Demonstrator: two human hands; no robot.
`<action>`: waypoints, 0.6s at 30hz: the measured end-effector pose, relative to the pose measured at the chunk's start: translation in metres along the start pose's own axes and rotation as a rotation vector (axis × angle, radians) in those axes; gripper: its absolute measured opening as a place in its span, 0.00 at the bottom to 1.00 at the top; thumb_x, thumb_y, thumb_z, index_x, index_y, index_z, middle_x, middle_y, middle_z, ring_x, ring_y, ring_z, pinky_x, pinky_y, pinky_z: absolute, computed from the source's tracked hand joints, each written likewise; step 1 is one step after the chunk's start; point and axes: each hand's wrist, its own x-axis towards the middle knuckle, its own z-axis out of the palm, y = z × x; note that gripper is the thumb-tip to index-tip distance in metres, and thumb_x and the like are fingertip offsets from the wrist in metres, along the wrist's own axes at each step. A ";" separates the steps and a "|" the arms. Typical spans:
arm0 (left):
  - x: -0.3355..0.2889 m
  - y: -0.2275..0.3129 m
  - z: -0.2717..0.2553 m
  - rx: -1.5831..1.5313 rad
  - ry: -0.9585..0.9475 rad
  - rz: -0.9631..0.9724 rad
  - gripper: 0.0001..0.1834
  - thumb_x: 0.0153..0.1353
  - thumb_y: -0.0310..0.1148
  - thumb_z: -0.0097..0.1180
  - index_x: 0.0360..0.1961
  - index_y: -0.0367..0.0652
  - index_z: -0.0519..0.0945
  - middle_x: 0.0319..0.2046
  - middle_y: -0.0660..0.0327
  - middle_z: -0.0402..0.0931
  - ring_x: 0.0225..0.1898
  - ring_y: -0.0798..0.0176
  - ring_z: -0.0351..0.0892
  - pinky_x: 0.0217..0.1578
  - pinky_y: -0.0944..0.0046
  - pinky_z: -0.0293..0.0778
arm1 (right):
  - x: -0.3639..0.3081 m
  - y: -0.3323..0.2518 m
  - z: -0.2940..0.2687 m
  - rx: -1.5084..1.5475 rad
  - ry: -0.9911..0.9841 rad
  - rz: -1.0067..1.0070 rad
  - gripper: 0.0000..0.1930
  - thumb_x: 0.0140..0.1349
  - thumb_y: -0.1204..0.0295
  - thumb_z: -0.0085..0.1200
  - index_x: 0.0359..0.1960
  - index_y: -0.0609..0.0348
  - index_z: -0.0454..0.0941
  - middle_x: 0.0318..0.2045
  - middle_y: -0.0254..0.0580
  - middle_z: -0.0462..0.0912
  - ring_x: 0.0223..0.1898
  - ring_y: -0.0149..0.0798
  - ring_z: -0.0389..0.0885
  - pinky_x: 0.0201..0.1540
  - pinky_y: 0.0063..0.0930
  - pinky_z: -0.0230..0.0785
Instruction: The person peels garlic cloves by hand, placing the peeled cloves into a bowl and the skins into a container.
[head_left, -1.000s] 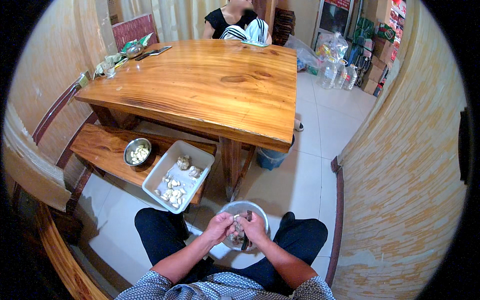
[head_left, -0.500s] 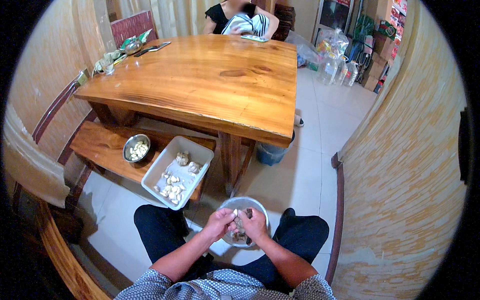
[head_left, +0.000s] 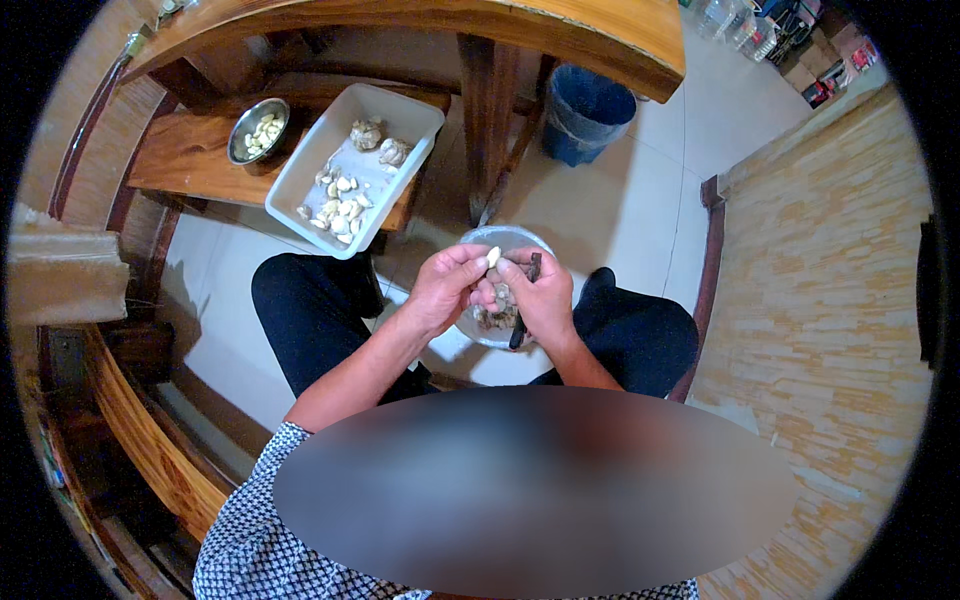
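A pale garlic clove (head_left: 493, 257) is pinched between the thumb and fingers of my left hand (head_left: 447, 290). My right hand (head_left: 543, 300) is closed around a dark-handled knife (head_left: 518, 333), its thumb against the clove; the blade is hard to make out. Both hands are over a pale round basin (head_left: 520, 238) with brownish scraps in it, partly hidden by them. To the left, a white plastic tray (head_left: 348, 163) holds garlic bulbs (head_left: 366, 134) and loose cloves (head_left: 345, 215). Beside it, peeled cloves (head_left: 264, 133) lie in a steel bowl (head_left: 237, 143).
Tray and bowl rest on a wooden bench (head_left: 185, 158) next to a heavy wooden table (head_left: 570, 28). A blue bin (head_left: 588, 118) stands under the table's right end. A patterned wall (head_left: 800, 300) rises on the right. Plastic bottles (head_left: 745, 35) are on the floor far right.
My view has tilted down, so the tabletop and the person behind it have left the picture. The clove is still between my hands, now showing more, above the basin.
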 end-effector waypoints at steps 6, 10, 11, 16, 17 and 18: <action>0.003 -0.004 -0.008 0.244 0.006 0.095 0.09 0.63 0.29 0.48 0.42 0.37 0.72 0.29 0.57 0.77 0.23 0.66 0.77 0.26 0.66 0.78 | 0.002 0.012 -0.002 -0.153 -0.021 -0.088 0.08 0.57 0.76 0.55 0.37 0.68 0.75 0.26 0.39 0.81 0.27 0.26 0.78 0.29 0.21 0.72; 0.002 -0.004 -0.008 0.326 0.009 0.146 0.07 0.63 0.28 0.48 0.41 0.38 0.71 0.29 0.57 0.77 0.24 0.66 0.77 0.26 0.66 0.78 | 0.001 0.006 -0.003 -0.026 -0.059 0.032 0.09 0.59 0.78 0.52 0.40 0.68 0.74 0.27 0.39 0.81 0.27 0.26 0.78 0.29 0.20 0.71; 0.002 -0.005 -0.008 0.307 0.005 0.149 0.07 0.63 0.28 0.48 0.41 0.38 0.71 0.29 0.57 0.77 0.24 0.66 0.77 0.27 0.66 0.78 | -0.001 -0.003 -0.003 0.026 -0.071 0.068 0.09 0.59 0.78 0.52 0.40 0.68 0.75 0.27 0.39 0.81 0.27 0.26 0.78 0.30 0.20 0.71; 0.002 0.003 -0.007 0.118 -0.098 0.007 0.09 0.65 0.31 0.46 0.42 0.37 0.71 0.26 0.60 0.76 0.22 0.70 0.76 0.28 0.64 0.79 | -0.003 -0.005 -0.002 0.114 -0.112 0.043 0.08 0.58 0.78 0.54 0.39 0.67 0.75 0.28 0.38 0.81 0.28 0.26 0.77 0.31 0.21 0.71; 0.002 0.004 -0.007 0.046 -0.126 -0.042 0.10 0.65 0.32 0.46 0.42 0.37 0.72 0.27 0.60 0.76 0.22 0.70 0.76 0.28 0.63 0.80 | -0.002 -0.003 -0.004 0.097 -0.128 0.037 0.08 0.58 0.78 0.54 0.39 0.66 0.75 0.28 0.37 0.81 0.28 0.26 0.77 0.31 0.21 0.71; 0.002 0.004 -0.011 -0.003 -0.181 -0.063 0.11 0.64 0.33 0.47 0.43 0.37 0.72 0.27 0.60 0.75 0.22 0.69 0.76 0.27 0.63 0.80 | -0.001 0.001 -0.005 0.083 -0.147 0.032 0.08 0.57 0.78 0.55 0.38 0.66 0.76 0.28 0.37 0.81 0.28 0.26 0.77 0.31 0.21 0.71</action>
